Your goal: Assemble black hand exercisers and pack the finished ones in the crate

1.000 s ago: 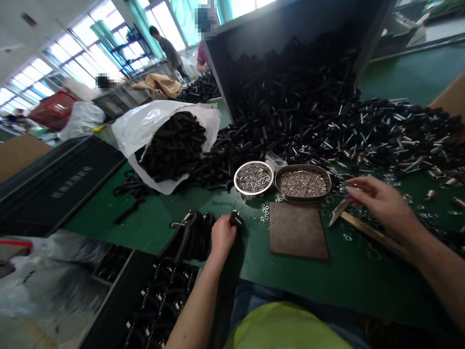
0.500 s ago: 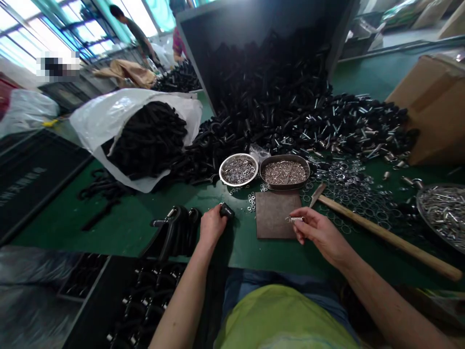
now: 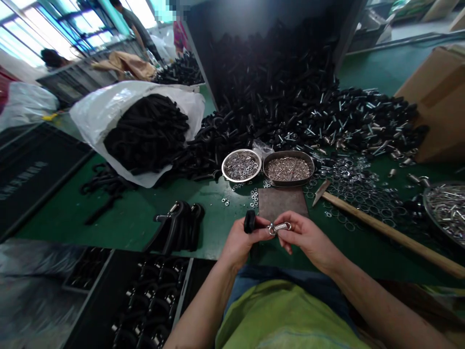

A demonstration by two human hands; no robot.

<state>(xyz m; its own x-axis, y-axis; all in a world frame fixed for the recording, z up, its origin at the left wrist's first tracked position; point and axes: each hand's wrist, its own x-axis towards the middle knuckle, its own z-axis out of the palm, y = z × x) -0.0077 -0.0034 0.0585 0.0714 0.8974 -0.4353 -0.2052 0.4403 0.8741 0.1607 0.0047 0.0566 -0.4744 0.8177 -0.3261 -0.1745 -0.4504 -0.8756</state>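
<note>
Silver spring (image 3: 281, 227) | pinched by right hand (image 3: 308, 237) | beside left hand (image 3: 238, 242)

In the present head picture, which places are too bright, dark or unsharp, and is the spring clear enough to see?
Head view, upper left: the windows look washed out; head view, top centre: black parts inside the large bin merge in shadow; head view, lower left: plastic sheeting looks soft; head view, centre: the spring in the right hand shows its coils.

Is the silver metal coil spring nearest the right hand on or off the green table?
Off: the silver metal coil spring is pinched in the right hand.
</note>
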